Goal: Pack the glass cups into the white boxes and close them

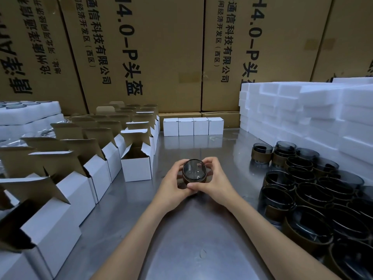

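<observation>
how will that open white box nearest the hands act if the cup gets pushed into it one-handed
The open white box looks like thin folded card standing empty on smooth steel table, so it would probably slide or tip rather than stay put. Its raised flaps seem floppy and may fold in. Both the left hand and right hand currently grip the glass cup; freeing one to steady the box seems wise.
</observation>
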